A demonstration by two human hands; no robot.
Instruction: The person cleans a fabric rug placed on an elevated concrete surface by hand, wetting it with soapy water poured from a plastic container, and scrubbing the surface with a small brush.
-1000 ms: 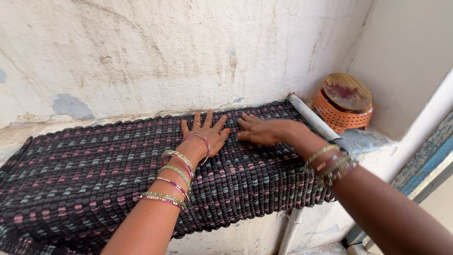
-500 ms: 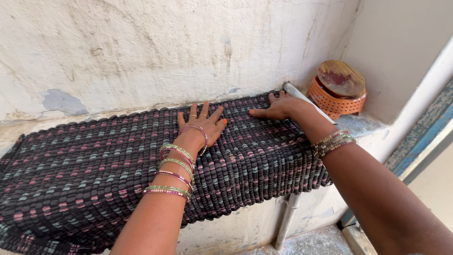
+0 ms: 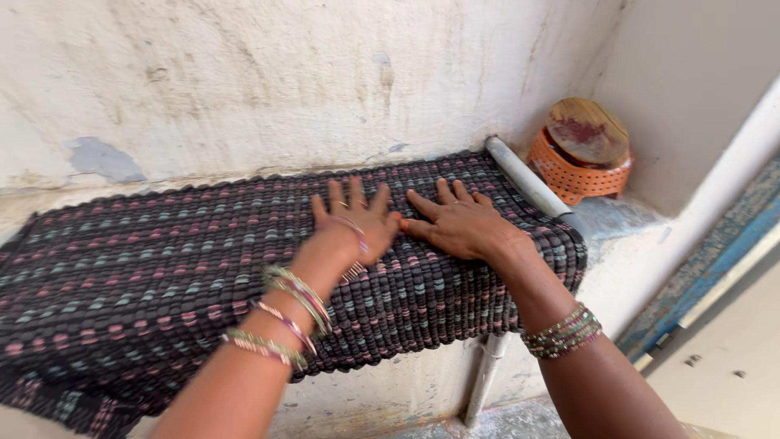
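Note:
A dark woven mat [image 3: 162, 276] with pink and teal flecks lies spread over a low ledge against a stained white wall, its front edge hanging down. My left hand [image 3: 357, 223] rests flat on the mat, fingers spread, with bangles along the wrist and forearm. My right hand [image 3: 459, 223] lies flat right beside it, palm down, its thumb touching the left hand. Both hands hold nothing.
A grey pipe [image 3: 524, 175] runs along the mat's right end and another pipe [image 3: 485, 378] drops below the ledge. An orange perforated basket [image 3: 581, 167] topped by a round wooden board stands in the right corner. A white wall rises behind.
My right hand has slid from the mat's far right end back toward the middle and now lies next to the left hand. The left hand stays flat on the mat.

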